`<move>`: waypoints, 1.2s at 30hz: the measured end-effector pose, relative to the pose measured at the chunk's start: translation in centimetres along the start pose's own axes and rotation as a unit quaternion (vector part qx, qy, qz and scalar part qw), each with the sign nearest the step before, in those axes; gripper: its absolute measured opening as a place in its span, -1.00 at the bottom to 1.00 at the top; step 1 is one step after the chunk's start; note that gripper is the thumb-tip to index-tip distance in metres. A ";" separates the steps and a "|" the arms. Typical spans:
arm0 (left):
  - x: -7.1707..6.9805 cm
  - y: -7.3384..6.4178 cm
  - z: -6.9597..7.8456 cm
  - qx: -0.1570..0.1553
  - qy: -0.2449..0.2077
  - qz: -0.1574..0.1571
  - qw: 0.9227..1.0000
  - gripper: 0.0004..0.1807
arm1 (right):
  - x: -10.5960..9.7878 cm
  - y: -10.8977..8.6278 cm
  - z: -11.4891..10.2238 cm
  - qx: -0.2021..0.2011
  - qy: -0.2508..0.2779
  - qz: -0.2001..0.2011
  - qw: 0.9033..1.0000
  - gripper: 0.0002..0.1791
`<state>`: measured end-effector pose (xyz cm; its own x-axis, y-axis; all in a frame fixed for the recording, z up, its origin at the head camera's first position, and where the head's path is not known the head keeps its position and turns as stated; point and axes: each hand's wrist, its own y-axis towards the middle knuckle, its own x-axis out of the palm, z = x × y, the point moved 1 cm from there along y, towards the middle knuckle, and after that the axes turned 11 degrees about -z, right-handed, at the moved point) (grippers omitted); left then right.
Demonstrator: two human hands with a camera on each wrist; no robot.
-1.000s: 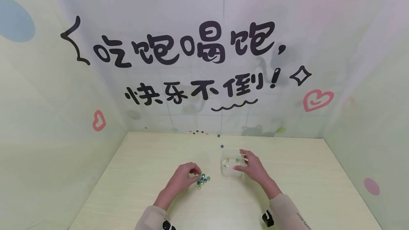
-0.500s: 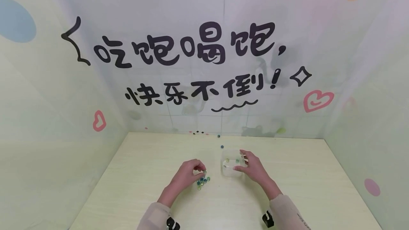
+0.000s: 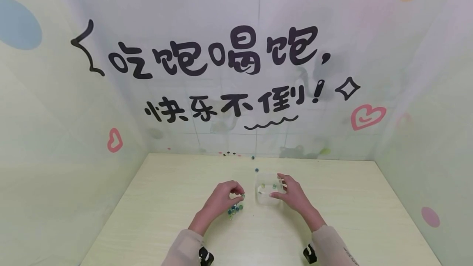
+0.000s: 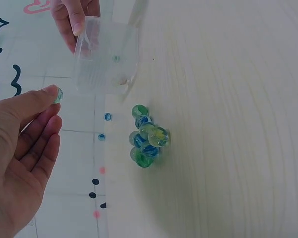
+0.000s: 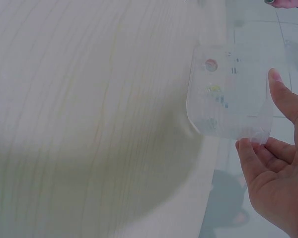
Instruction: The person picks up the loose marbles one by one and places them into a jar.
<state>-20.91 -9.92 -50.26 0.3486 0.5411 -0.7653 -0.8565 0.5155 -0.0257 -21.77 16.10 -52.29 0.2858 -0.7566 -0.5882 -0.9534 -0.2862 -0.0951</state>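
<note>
Between thumb and fingertips my left hand [image 3: 221, 198] pinches a greenish glass marble [image 4: 58, 95], raised above the table. Just below that hand lies a cluster of green, blue and yellowish marbles [image 4: 148, 139], touching one another. My right hand [image 3: 293, 192] grips the right side of a clear plastic box [image 3: 267, 196] standing on the table, thumb on one side and fingers on another. Through its wall a few marbles show inside, among them a yellowish marble [image 5: 214, 89] and a reddish marble [image 5: 211, 65]. The left hand is a short way left of the box, apart from it.
Behind the box, two loose blue marbles, a nearer marble [image 3: 256, 170] and a farther marble [image 3: 253, 157], lie toward the back edge of the pale wooden table [image 3: 347, 200]. Printed cloth walls [image 3: 207, 143] enclose the table at the back and both sides.
My left hand has picked a marble from the cluster, lifted it and moved right toward the box. The right hand and the box have stayed in place.
</note>
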 end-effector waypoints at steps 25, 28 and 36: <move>0.0 2.2 2.1 0.026 0.013 -0.010 1.000 -0.91 | 0.0 0.0 -0.1 -0.003 0.008 0.000 1.000 -0.17; 0.1 2.6 2.3 0.030 0.013 -0.013 0.999 -0.90 | 0.1 0.0 -0.1 -0.001 0.007 0.000 1.000 -0.17; 0.3 3.2 2.8 0.023 0.017 -0.016 0.999 -0.89 | 0.0 -0.1 -0.1 -0.005 0.004 0.003 1.000 -0.17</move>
<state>-22.47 -6.28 -48.75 0.3610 0.5014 -0.7863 -0.8265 0.5626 -0.0207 -21.67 16.06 -52.21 0.2810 -0.7634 -0.5816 -0.9541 -0.2876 -0.0834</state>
